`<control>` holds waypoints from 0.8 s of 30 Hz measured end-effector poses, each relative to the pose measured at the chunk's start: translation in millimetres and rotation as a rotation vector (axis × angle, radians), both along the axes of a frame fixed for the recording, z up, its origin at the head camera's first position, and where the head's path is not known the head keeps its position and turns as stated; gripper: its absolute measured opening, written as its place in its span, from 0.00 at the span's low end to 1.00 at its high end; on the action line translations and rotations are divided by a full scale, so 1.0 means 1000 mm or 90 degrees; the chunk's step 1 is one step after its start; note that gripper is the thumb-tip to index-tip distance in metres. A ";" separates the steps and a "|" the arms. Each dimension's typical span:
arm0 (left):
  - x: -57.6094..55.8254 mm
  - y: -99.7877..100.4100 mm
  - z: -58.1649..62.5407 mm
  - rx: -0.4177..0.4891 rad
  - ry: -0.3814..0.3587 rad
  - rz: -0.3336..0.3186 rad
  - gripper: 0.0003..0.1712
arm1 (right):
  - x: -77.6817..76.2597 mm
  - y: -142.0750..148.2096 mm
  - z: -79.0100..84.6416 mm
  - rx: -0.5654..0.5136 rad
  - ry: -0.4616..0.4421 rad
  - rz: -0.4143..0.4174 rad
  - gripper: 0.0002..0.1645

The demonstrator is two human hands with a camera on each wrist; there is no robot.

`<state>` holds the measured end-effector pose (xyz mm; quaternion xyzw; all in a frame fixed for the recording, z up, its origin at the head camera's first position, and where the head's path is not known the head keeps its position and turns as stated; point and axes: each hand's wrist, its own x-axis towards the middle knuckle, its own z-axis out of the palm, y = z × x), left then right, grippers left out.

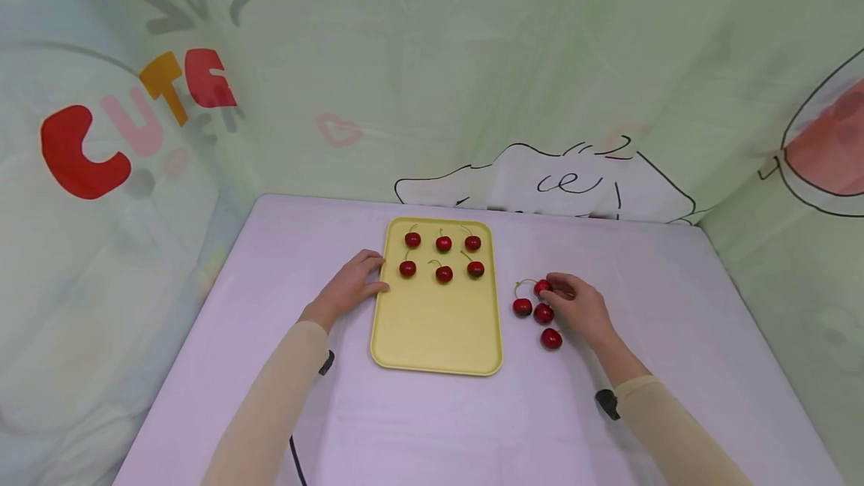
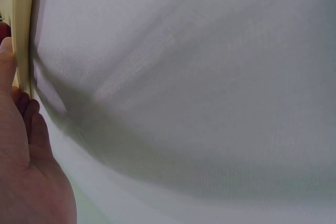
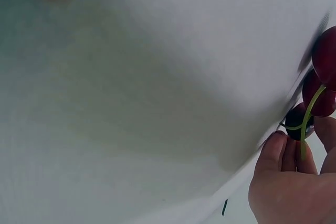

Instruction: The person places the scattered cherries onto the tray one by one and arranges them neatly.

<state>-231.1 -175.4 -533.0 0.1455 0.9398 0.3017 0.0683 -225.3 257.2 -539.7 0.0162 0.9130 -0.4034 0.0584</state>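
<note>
A yellow rectangular tray (image 1: 435, 336) lies on the table, with dark red stemmed cherries in two rows of three on its far half. My left hand (image 1: 347, 289) holds the tray's left edge; in the left wrist view its thumb (image 2: 6, 66) lies over the rim and the other fingers are on the outer side. To the right of the tray, my right hand (image 1: 580, 310) pinches a cherry (image 1: 542, 287) between thumb and fingertips. Close by lie three more cherries: one at the left (image 1: 522, 307), one just below (image 1: 543, 313) and one nearest me (image 1: 550, 339).
A pale lilac cloth (image 1: 418, 426) covers the table. Printed curtains (image 1: 432, 81) hang behind and at both sides, close to the table's edges. A black cable (image 1: 297, 460) runs beside the left forearm. Each wrist carries a small dark device (image 1: 607, 403).
</note>
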 end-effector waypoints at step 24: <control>0.001 0.001 0.001 -0.003 -0.001 0.005 0.33 | 0.006 -0.019 0.011 -0.020 0.021 -0.052 0.31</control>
